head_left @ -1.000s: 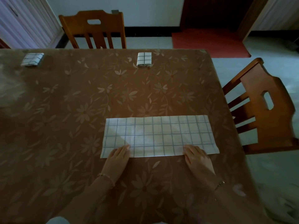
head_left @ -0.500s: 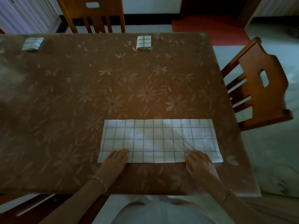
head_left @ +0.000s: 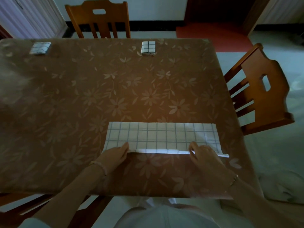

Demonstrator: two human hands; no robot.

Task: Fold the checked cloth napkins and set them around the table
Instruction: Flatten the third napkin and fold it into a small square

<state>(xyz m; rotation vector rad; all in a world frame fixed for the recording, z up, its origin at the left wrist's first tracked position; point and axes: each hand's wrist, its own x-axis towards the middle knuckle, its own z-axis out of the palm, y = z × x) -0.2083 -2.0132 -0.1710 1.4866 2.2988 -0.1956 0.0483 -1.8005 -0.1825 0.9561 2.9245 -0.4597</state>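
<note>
A white checked napkin (head_left: 162,136) lies as a long strip near the front of the table (head_left: 115,89), which wears a brown flowered cloth. My left hand (head_left: 116,153) pinches its near edge at the left, and my right hand (head_left: 203,153) pinches the same edge at the right. That near edge is lifted a little off the table between the hands. Two small folded napkins sit along the far edge: one at the far left (head_left: 40,48), one right of centre (head_left: 148,48).
A wooden chair (head_left: 98,18) stands behind the far edge and another wooden chair (head_left: 261,89) at the right side. A third chair's frame (head_left: 41,204) shows under the front left edge. A red mat (head_left: 212,32) lies on the floor beyond.
Both hands went from lying flat on the napkin's near edge to pinching it, and the edge has risen off the table. The camera view has shifted back slightly.
</note>
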